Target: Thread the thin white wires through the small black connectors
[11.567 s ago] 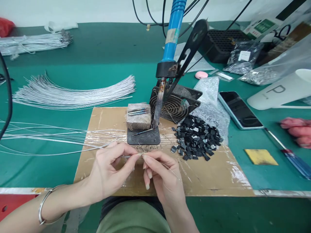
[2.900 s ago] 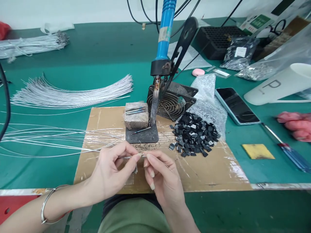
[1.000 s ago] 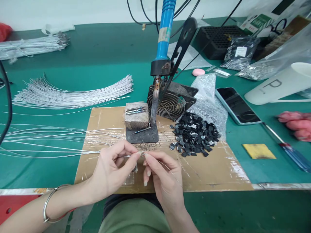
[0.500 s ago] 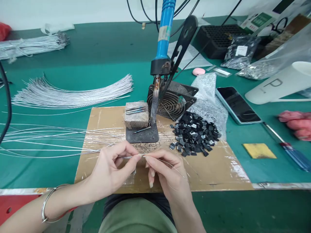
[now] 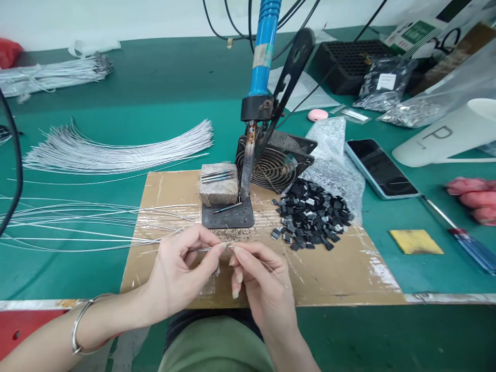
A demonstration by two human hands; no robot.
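Over the cardboard, my left hand [image 5: 180,268] pinches a thin wire [image 5: 202,250] between thumb and forefinger. Fingertip to fingertip with it, my right hand [image 5: 265,274] pinches the wire's end, and a fine strand [image 5: 276,275] trails across its fingers. The exact join between the fingertips is too small to make out. Just beyond the hands stands a blue-handled soldering iron [image 5: 260,70], its tip pointing down at a dark base plate [image 5: 232,219]. Loose white wires [image 5: 96,221] lie to the left of my left hand. Small black connector-like pieces [image 5: 313,214] are heaped to the right.
Brown cardboard [image 5: 341,279] covers the table's front. Behind the iron sits a fan [image 5: 271,168], beside a block [image 5: 218,191] holding metal tips. A wire bundle [image 5: 124,150] lies back left. At right are a phone [image 5: 382,168], a yellow sponge [image 5: 416,242], a screwdriver [image 5: 461,237] and a white cup [image 5: 445,134].
My right hand has shifted slightly left and turned a little, its fingertips still against those of my left hand. The left hand keeps its pinch, and the view has moved very slightly.
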